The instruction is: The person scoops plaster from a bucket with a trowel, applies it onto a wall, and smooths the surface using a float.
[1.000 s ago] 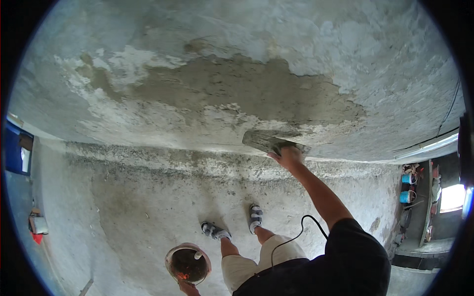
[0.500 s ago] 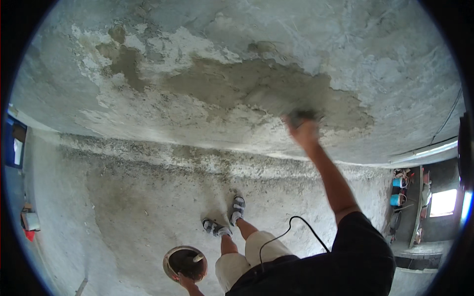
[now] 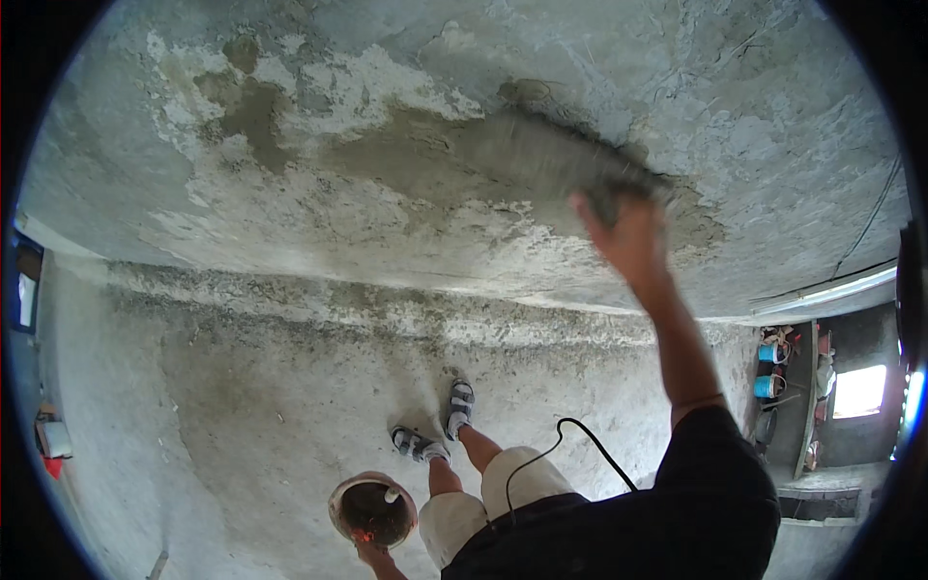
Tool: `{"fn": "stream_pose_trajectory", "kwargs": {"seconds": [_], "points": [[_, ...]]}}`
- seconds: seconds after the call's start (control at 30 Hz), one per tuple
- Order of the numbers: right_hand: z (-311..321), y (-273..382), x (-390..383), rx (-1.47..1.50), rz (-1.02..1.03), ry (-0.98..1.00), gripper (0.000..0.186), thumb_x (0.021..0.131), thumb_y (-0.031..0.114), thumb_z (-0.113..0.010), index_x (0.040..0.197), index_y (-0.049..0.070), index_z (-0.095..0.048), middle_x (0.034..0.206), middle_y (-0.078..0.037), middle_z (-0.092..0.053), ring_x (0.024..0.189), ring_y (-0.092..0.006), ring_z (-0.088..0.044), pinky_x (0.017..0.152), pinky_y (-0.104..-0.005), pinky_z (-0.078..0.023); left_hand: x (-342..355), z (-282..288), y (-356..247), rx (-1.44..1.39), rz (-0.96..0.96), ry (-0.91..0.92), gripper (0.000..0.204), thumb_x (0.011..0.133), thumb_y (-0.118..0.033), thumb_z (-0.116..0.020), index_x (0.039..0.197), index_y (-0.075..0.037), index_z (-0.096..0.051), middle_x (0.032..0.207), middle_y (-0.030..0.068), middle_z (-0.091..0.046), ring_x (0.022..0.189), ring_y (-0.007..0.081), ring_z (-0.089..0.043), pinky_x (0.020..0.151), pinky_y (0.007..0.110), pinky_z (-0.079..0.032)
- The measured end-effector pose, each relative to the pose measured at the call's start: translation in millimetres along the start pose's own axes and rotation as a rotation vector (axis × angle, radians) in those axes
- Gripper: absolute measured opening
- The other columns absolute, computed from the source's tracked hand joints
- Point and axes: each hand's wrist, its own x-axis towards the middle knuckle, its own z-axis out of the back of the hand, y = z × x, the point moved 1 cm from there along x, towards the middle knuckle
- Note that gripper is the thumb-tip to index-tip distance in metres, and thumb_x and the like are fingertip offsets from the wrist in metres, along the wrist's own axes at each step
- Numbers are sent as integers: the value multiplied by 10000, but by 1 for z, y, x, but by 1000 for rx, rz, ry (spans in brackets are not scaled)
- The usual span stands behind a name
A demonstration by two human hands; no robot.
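In the head view, the trowel (image 3: 570, 150) is a grey smear of motion blur over the darker damp patch (image 3: 387, 155) on the wall; its blade edges are hard to make out, and whether it lies flat on the wall cannot be told. The right hand (image 3: 633, 237), also blurred, has its fingers clamped on the trowel's handle, mostly hidden by the hand, with the thumb out to the left. At the lower edge, the left hand (image 3: 375, 556) has its fingers clamped on the near rim of a round bucket (image 3: 338, 505). A pale stub (image 3: 391, 494) shows inside; the dark contents are unclear.

The wall (image 3: 677, 58) is rough grey with flaking whitish areas, meeting a stained, dusty floor (image 3: 271, 445). At right are two blue pails (image 3: 769, 369) and a glaring bright opening (image 3: 859, 391). Black fisheye corners cut off the room's sides.
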Motion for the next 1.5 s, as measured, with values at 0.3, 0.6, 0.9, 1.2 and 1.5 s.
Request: {"fn": "stream_pose_trajectory", "kwargs": {"seconds": [0.3,0.6,0.9,1.2,1.5], "points": [[-128,33,-15,-168,-51,155,766,887,709,-427,608,38,-669,412,-65,-476,367,-230,-481,420,-367,-436,15,-40,19,-41,-69,-72,456,877,-581,-587,941,-130,-573,631,-30,-436,441,90,-365,388,261,-262],[-174,99,-71,25,37,849,482,924,503,-513,893,70,-722,859,-153,-690,786,-302,-684,676,-434,-567,-11,-11,13,95,-156,-39,470,843,-583,-621,968,-131,-588,565,-36,-403,391,85,-321,357,252,-231],[32,128,75,48,72,177,638,935,603,-432,695,56,-654,592,-110,-615,593,-250,-641,562,-421,-521,11,-31,10,-9,-31,-130,426,936,-507,-546,1118,-123,-518,533,-56,-314,414,96,-284,379,268,-212],[-243,168,-54,6,87,835,352,861,373,-622,887,35,-716,923,-160,-686,875,-334,-659,748,-470,-532,15,-7,29,-242,-125,56,566,896,-495,-589,1252,-58,-543,906,69,-570,649,198,-573,485,286,-485],[-26,88,-1,-5,188,230,673,924,651,-393,930,64,-723,526,-78,-546,544,-221,-604,535,-443,-497,22,1,35,-52,28,-35,476,875,-609,-567,988,-146,-566,564,-22,-378,436,91,-322,383,267,-234]]}}
